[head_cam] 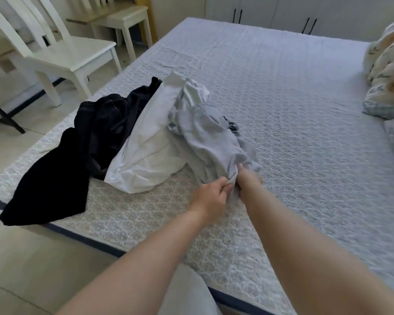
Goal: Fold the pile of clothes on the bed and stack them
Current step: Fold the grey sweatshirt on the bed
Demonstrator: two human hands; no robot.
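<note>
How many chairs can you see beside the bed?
2: one white chair stands close to the bed's left edge, and a second chair stands behind it, farther back. Others may be out of view.

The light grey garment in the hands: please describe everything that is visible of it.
The light grey garment is soft, thin-looking cloth, crumpled and unfolded. It lies on the right side of the pile, partly over the white garment, on the quilted bed. Its near edge is bunched where the left hand and right hand both pinch it, close together. Which kind of garment it is cannot be told.
</note>
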